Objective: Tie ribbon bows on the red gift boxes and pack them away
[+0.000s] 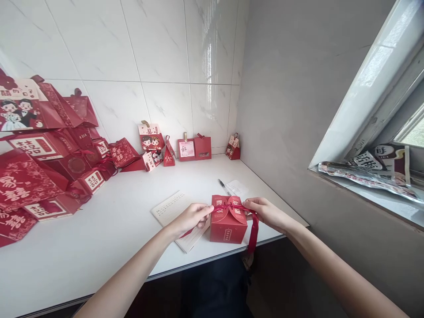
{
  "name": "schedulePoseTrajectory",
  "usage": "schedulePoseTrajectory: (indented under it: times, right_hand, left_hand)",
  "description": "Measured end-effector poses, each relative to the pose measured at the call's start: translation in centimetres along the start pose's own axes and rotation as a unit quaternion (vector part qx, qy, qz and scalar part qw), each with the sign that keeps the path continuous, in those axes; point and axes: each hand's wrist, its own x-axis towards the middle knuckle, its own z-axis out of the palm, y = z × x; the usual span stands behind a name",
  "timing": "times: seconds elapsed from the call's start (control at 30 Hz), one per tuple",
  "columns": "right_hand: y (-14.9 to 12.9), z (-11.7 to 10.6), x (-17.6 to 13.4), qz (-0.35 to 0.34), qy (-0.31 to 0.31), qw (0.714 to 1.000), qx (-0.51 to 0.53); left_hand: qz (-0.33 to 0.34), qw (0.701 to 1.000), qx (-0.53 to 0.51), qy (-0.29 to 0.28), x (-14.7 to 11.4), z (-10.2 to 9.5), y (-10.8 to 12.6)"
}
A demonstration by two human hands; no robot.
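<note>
A red gift box (228,232) with gold lettering stands upright near the table's front edge, its curved flaps folded over the top. Across the top runs a dark red ribbon (254,234), crossed at the middle of the lid. My left hand (198,217) pinches one side of the ribbon at the box's upper left. On the opposite side my right hand (260,210) pinches the other side, and a long loose end hangs from it past the table edge. Both hands are closed, and the ribbon is stretched between them.
Under my left hand lies a lined notepad (168,210) with writing. Behind the box are a pen (224,187) and a paper slip (237,187). Many red boxes (49,176) are piled at left; several small ones (202,148) stand along the tiled wall. A windowsill (364,187) holds plastic packaging.
</note>
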Motion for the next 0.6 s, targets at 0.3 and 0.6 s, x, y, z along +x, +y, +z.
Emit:
schedulePoseTrajectory:
  times: [0.3,0.6]
  right_hand:
    - [1.2,-0.6,-0.3,-0.024,-0.05,0.997,0.054]
    - [-1.0,-2.1,-1.1,-0.022,-0.075,0.996,-0.033]
  left_hand:
    - [0.072,0.99,-0.112,0.049,0.1,0.3,0.1]
    - [0.001,0.995,-0.087,-0.041,-1.5,-3.7,1.2]
